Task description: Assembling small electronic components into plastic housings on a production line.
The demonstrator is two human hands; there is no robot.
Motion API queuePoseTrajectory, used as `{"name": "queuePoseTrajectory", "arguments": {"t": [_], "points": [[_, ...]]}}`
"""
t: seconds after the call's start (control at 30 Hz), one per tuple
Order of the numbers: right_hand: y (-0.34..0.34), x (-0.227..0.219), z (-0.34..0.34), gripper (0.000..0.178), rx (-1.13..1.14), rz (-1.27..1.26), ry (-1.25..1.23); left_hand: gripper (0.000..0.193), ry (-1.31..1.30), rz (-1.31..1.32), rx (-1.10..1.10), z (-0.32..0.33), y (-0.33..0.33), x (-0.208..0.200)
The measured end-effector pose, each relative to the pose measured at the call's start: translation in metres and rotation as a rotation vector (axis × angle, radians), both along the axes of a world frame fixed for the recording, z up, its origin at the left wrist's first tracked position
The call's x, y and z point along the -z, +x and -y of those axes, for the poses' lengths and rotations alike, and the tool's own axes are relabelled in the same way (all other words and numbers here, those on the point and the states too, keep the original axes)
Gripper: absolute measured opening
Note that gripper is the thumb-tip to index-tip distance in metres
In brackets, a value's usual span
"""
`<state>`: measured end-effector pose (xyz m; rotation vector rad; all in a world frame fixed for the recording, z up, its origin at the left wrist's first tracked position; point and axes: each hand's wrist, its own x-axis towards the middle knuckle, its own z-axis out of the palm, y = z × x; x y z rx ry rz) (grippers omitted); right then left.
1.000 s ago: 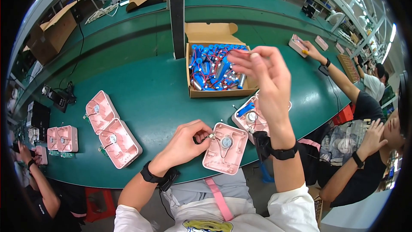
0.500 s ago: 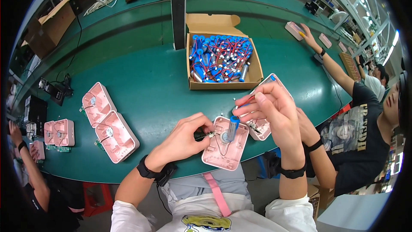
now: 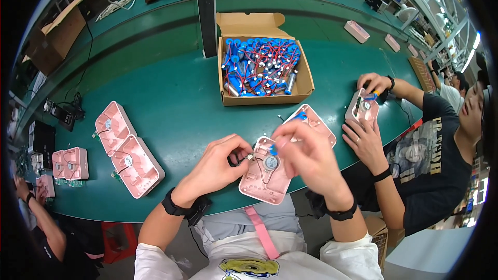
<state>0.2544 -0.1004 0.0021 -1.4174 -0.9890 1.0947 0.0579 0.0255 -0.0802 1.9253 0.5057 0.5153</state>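
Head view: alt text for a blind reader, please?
A person's left hand pinches a small part at a pink case; over it, a blue battery shows at the blurred right hand. Beyond, a box of blue batteries stands on a green table.

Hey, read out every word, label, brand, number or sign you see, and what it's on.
Round speaker in the nearest pink housing: marks too small to read.
Co-worker's dark shirt: pale lettering, which I won't copy out.
Black box at far left: any marks too small to read.
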Motion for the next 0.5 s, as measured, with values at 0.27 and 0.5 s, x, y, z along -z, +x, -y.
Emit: {"name": "queuePoseTrajectory", "arguments": {"t": [0.27,0.5], "points": [[-0.035,0.052,0.004,0.009,-0.004,0.763,0.349,0.017,-0.109,-0.006,-0.065,0.001,0.001,0.005],[-0.042,0.062,0.002,0.012,0.163,0.933,0.36,0.017,-0.067,0.011,-0.08,0.006,0.002,0.006]]}}
